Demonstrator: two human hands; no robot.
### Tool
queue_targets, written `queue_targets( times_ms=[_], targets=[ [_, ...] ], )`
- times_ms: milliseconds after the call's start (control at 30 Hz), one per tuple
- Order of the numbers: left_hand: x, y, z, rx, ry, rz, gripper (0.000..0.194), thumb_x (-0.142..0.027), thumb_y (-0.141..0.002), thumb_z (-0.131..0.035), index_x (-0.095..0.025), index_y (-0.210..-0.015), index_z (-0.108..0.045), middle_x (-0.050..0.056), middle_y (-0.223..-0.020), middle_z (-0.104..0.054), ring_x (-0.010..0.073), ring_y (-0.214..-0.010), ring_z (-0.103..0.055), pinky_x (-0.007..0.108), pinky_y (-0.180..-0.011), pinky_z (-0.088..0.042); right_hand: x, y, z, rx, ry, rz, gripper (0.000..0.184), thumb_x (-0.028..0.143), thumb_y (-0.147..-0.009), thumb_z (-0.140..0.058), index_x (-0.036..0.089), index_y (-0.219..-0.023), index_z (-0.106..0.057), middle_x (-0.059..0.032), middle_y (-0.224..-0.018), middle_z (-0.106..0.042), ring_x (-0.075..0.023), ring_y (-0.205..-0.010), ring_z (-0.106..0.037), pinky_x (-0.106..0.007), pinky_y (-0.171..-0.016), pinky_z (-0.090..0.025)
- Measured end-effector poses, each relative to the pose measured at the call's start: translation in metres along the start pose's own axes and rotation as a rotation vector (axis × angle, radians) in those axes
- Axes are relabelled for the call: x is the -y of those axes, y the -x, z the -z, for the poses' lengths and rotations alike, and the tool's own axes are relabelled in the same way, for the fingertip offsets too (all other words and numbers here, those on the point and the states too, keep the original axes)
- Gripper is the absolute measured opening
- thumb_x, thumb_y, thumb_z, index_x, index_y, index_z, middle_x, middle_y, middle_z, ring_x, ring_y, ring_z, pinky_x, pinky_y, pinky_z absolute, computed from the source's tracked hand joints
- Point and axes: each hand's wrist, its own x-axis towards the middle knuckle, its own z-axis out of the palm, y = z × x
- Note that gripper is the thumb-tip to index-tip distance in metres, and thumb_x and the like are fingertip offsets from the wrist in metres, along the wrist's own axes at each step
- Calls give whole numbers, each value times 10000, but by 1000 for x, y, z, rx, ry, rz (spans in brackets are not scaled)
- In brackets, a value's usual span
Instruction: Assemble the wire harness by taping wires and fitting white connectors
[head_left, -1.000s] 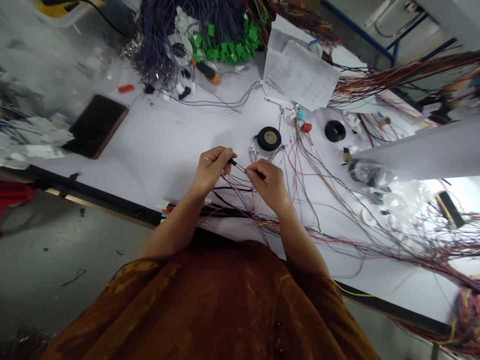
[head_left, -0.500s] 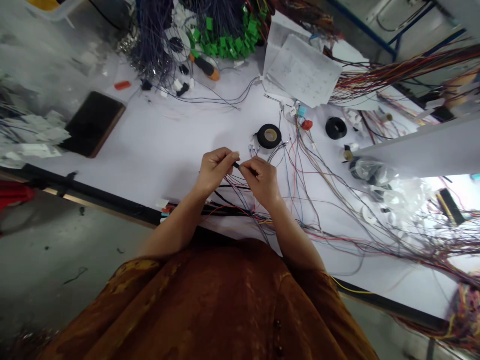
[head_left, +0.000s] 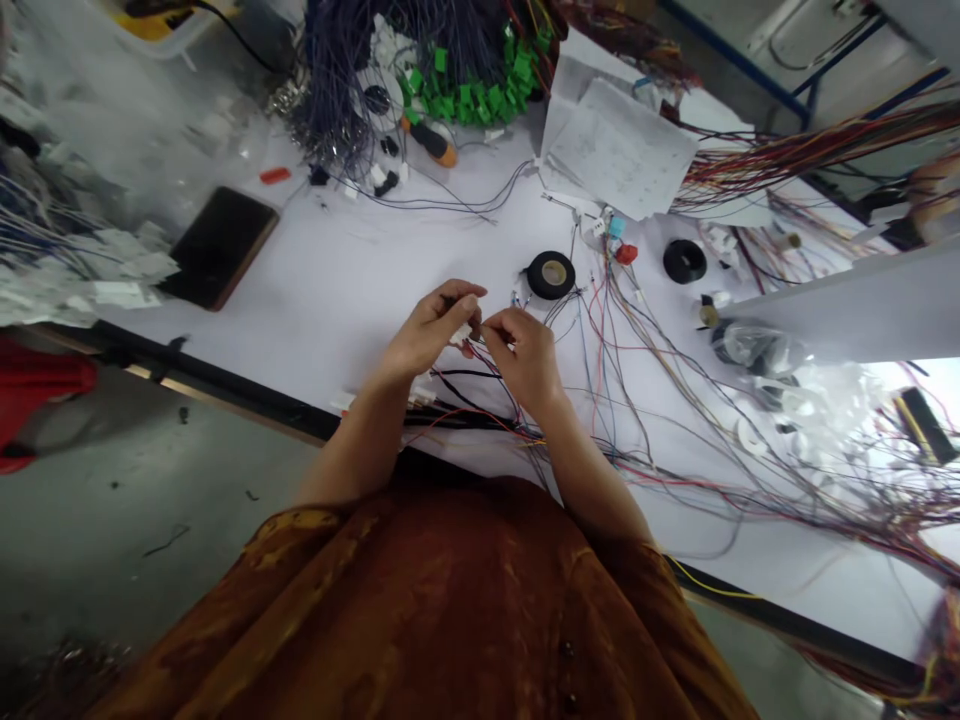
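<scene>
Over the near part of the white table, my left hand (head_left: 429, 332) curls with thumb and fingers close together. Under its fingertips show a small white connector (head_left: 459, 337) and a bit of red; what the fingers grip is mostly hidden. Almost touching it, my right hand (head_left: 523, 358) pinches a thin wire end between thumb and forefinger. Loose coloured wires and black-sleeved cables (head_left: 469, 418) run beneath both hands toward the table's near edge. Just beyond my right hand lies a roll of black tape (head_left: 551, 275).
A dark flat case (head_left: 223, 245) lies on the left. An orange-black screwdriver handle (head_left: 431, 142), green connectors (head_left: 480, 100) and papers (head_left: 619, 150) are at the back. A second black roll (head_left: 684, 261), plastic bags (head_left: 825, 400) and long wires spread to the right.
The short black piece between my fingertips no longer shows. A white connector and red bit now appear under my left fingers, which are more lifted. The whole view has shifted slightly.
</scene>
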Motion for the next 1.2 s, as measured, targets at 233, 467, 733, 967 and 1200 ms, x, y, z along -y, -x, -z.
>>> queue_targets(
  times_ms=[233, 467, 733, 967, 1200],
  targets=[
    [4, 0, -10, -287, -178, -221, 390, -448, -869, -664, -219, -1151, -524, -39, -725, -530, 67, -507, -493, 197, -472, -393, 8, 0, -3, 100, 70, -19, 113, 291, -907, -564, 201, -839, -571, -28, -868, -630, -154, -809, -572, -291, -758, -429],
    [6, 5, -17, -468, -391, -346, 438, -341, -897, -641, -230, -1266, -434, -40, -724, -505, 95, -569, -459, 241, -575, -390, 17, 10, -22, 280, 282, -187, 299, 265, -978, -447, 167, -1261, -451, -89, -898, -701, -234, -792, -662, -329, -710, -453],
    [3, 9, -14, -572, -485, -368, 309, -234, -892, -615, -212, -1179, -503, -15, -784, -542, 97, -628, -471, 249, -647, -415, -19, 38, -26, 188, 363, -35, 317, 316, -1040, -296, 186, -985, -580, -70, -892, -713, -178, -767, -628, -287, -695, -385],
    [11, -6, -2, -355, -93, -88, 462, -375, -734, -784, -218, -1115, -574, -10, -809, -581, 99, -650, -554, 217, -557, -442, -35, 46, -21, -34, 192, -63, 336, 342, -1020, -325, 200, -835, -566, -25, -722, -646, -147, -635, -552, -282, -687, -362],
    [13, -2, -28, 26, 360, 341, 354, -369, -624, -866, -119, -808, -695, -38, -575, -509, 33, -497, -438, 183, -492, -359, -35, 46, -25, -144, 122, -124, 328, 359, -1000, -304, 211, -797, -516, -11, -681, -594, -134, -600, -514, -265, -630, -341]
  ],
)
